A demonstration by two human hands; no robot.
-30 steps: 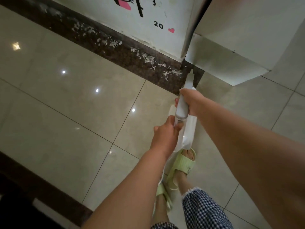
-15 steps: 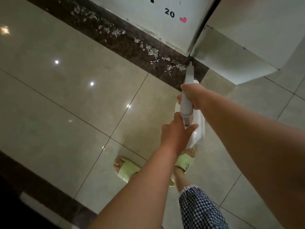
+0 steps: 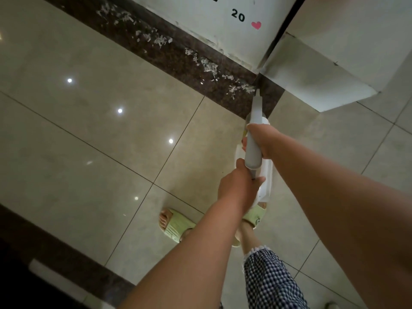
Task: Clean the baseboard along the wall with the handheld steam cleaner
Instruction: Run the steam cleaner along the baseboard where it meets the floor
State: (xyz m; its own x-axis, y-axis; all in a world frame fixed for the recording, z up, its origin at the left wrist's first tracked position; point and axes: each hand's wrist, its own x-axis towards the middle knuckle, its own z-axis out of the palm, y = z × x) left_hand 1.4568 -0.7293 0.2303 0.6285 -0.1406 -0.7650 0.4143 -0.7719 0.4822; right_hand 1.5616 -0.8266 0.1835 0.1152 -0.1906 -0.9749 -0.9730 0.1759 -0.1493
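Observation:
The white and grey handheld steam cleaner point(image 3: 253, 139) points away from me, its thin nozzle tip just short of the dark speckled baseboard strip point(image 3: 178, 61) at the foot of the white wall. My right hand point(image 3: 260, 139) grips the grey handle. My left hand point(image 3: 237, 188) holds the rear end of the cleaner, fingers curled round it. White flaky debris point(image 3: 207, 65) lies scattered along the dark strip, up to a spot just left of the nozzle.
A white cabinet or box point(image 3: 318, 81) stands right of the nozzle, against the wall corner. The wall carries a height sticker with "20" and a pink heart point(image 3: 256, 25). My feet in green slippers point(image 3: 176, 226) stand on glossy beige tiles point(image 3: 89, 130).
The view has tilted down and my left foot stepped out to the left. My left hand slid along the cleaner's rear. The nozzle stays near the baseboard corner.

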